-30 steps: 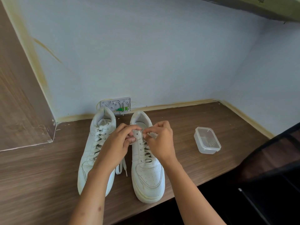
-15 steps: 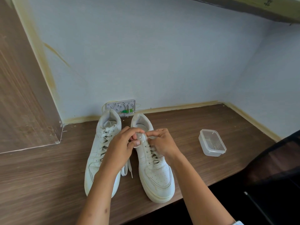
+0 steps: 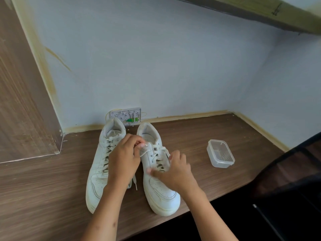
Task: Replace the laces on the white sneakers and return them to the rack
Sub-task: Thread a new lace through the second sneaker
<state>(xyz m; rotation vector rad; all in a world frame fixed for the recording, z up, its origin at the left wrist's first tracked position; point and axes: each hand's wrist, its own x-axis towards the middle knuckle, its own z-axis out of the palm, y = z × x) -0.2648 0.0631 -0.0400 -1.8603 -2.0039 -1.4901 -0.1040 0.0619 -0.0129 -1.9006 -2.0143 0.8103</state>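
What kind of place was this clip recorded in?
Probably a home desk nook: a wood-look desktop set into a corner of pale painted walls, a shelf overhead, an open wall socket box behind the sneakers.

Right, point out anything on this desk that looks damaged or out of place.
The wall box behind the sneakers has no cover: its white inside, a green connector and thin yellow wires are bare. Yellowish stains streak the wall along the wooden panel. Loose lace ends lie between the two shoes.
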